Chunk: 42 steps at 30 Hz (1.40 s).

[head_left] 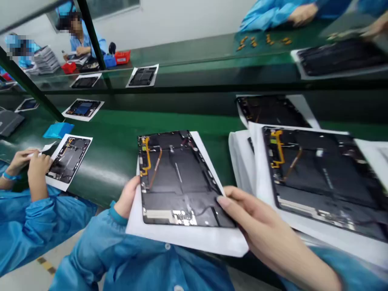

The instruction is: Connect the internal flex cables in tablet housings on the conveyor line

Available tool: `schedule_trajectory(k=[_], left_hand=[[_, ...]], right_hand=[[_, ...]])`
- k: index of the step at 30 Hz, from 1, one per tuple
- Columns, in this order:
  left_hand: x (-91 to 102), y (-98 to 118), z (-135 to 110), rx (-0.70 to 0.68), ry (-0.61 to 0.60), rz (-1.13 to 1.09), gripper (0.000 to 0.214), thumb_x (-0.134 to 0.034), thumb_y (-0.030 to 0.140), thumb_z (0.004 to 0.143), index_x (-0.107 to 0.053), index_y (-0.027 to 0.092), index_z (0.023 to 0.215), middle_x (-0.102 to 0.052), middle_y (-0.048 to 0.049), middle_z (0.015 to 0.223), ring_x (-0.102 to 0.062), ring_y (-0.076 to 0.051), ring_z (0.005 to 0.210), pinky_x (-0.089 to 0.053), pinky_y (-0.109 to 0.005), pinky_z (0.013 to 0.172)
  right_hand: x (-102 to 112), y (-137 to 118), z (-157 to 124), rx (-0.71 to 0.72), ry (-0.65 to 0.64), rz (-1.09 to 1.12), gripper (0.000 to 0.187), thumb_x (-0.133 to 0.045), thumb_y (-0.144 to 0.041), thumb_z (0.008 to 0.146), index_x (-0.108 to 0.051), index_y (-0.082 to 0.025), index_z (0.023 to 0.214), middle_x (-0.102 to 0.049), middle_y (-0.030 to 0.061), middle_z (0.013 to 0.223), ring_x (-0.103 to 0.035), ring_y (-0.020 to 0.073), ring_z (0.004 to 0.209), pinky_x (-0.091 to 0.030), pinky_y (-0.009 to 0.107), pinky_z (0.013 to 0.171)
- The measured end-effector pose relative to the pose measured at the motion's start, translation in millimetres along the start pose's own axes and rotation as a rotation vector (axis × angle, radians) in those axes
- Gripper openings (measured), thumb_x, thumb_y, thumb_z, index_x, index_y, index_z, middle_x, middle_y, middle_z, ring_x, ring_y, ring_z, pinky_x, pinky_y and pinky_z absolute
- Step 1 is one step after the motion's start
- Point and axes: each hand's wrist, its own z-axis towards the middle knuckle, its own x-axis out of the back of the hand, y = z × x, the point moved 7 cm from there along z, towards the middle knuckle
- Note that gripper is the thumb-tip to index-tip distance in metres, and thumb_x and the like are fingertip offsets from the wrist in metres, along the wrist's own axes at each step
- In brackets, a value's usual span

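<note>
At far left, a co-worker's hands (39,169) hold a white strip beside a black tablet casing (71,158) lying on white paper. Behind that casing, a blue packet (58,130) sits on the green tabletop (113,161), and farther back, on a raised ledge, is a red bin (122,57).

My left hand (128,198) grips the left side of the casing I hold (178,173) and the white sheet (188,242) under it; its fingertips are hidden beneath. This casing is in front of my body, inner side up, with an orange ribbon (147,157) near its far left corner. My right hand (253,218) holds the right edge, thumb on top, fingers partly hidden below.

Across the ledge lie small orange pieces (268,39). Just right of my right hand, a similar casing (327,173) rests on white paper, with another casing (273,110) behind it.
</note>
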Motion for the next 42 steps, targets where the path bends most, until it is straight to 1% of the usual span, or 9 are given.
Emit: schedule_trajectory(k=[4, 8, 11, 16, 24, 30, 36, 39, 42], left_hand=[[30.0, -7.1, -20.4, 0.096, -0.023, 0.312, 0.040, -0.056, 0.058, 0.082, -0.060, 0.018, 0.084, -0.055, 0.0032, 0.056, -0.049, -0.012, 0.045, -0.041, -0.025, 0.048], [27.3, 14.4, -32.0, -0.053, 0.039, 1.023, 0.027, -0.059, 0.034, 0.085, -0.061, 0.020, 0.107, -0.064, 0.0028, 0.071, -0.056, -0.012, 0.055, -0.042, -0.024, 0.055], [4.9, 30.2, -33.2, -0.190, 0.096, 1.420, 0.019, -0.053, 0.031, 0.090, -0.062, 0.020, 0.102, -0.067, -0.0012, 0.080, -0.064, -0.016, 0.072, -0.046, -0.027, 0.066], [-38.0, 24.4, -25.6, -0.138, -0.040, 1.730, 0.025, -0.045, 0.032, 0.096, -0.062, 0.013, 0.097, -0.069, -0.0132, 0.092, -0.069, -0.025, 0.084, -0.050, -0.031, 0.066], [-63.2, 26.1, -13.3, -0.037, -0.038, 1.797, 0.032, -0.029, 0.009, 0.095, -0.061, 0.005, 0.101, -0.067, -0.0219, 0.094, -0.071, -0.029, 0.086, -0.051, -0.032, 0.065], [-37.4, 28.1, -35.4, -0.081, 0.049, 1.788, 0.020, -0.041, 0.022, 0.094, -0.059, 0.013, 0.096, -0.067, -0.0129, 0.088, -0.069, -0.025, 0.080, -0.046, -0.029, 0.061], [4.6, 15.8, -44.9, -0.110, 0.298, 1.767, 0.015, -0.046, 0.017, 0.088, -0.059, 0.015, 0.095, -0.064, -0.0122, 0.091, -0.062, -0.028, 0.088, -0.046, -0.037, 0.074], [1.5, 16.6, -35.4, -0.319, 0.228, 1.622, 0.026, -0.049, 0.017, 0.088, -0.058, 0.015, 0.112, -0.063, -0.0128, 0.109, -0.057, -0.027, 0.100, -0.043, -0.038, 0.086], [-1.9, 17.8, -22.4, -0.368, 0.049, 1.427, 0.017, -0.049, 0.021, 0.092, -0.060, 0.019, 0.104, -0.064, -0.0063, 0.101, -0.056, -0.022, 0.097, -0.041, -0.035, 0.085]], right_hand=[[13.5, 58.0, -22.9, 0.012, -0.032, -0.226, 0.038, -0.060, -0.061, 0.085, -0.055, -0.024, 0.082, -0.060, -0.0014, 0.063, -0.058, 0.0146, 0.056, -0.048, 0.024, 0.051], [15.6, 82.6, -46.1, 0.030, -0.077, -0.571, 0.035, -0.052, -0.057, 0.091, -0.060, -0.024, 0.086, -0.064, -0.0006, 0.061, -0.062, 0.0165, 0.053, -0.050, 0.026, 0.052], [27.2, 69.3, -54.1, 0.182, 0.047, -0.880, 0.045, -0.047, -0.064, 0.092, -0.065, -0.022, 0.093, -0.066, 0.0008, 0.061, -0.063, 0.0181, 0.048, -0.046, 0.029, 0.047], [23.8, 27.1, -34.5, 0.424, 0.166, -1.122, 0.040, -0.047, -0.055, 0.096, -0.066, -0.020, 0.098, -0.069, 0.0043, 0.068, -0.066, 0.0199, 0.055, -0.042, 0.031, 0.047], [-52.8, -12.7, 61.3, 0.470, 0.014, -1.016, 0.016, -0.056, -0.026, 0.088, -0.071, -0.019, 0.087, -0.072, 0.0030, 0.074, -0.066, 0.0187, 0.067, -0.045, 0.030, 0.066], [-89.4, -15.4, 116.0, 0.407, -0.112, -1.048, 0.018, -0.054, -0.023, 0.089, -0.071, -0.018, 0.085, -0.072, 0.0044, 0.077, -0.063, 0.0187, 0.071, -0.040, 0.031, 0.071], [-104.6, -8.5, 128.6, 0.432, -0.162, -1.054, 0.009, -0.062, -0.022, 0.082, -0.063, -0.018, 0.074, -0.067, 0.0028, 0.074, -0.058, 0.0173, 0.070, -0.037, 0.029, 0.069], [-104.2, -10.5, 123.2, 0.446, -0.243, -0.957, 0.012, -0.064, -0.017, 0.077, -0.056, -0.019, 0.067, -0.063, -0.0007, 0.068, -0.056, 0.0136, 0.063, -0.038, 0.026, 0.066], [-103.9, -8.6, 118.2, 0.394, -0.395, -0.863, 0.017, -0.067, -0.014, 0.071, -0.053, -0.020, 0.063, -0.062, -0.0039, 0.063, -0.058, 0.0117, 0.061, -0.039, 0.024, 0.064]])
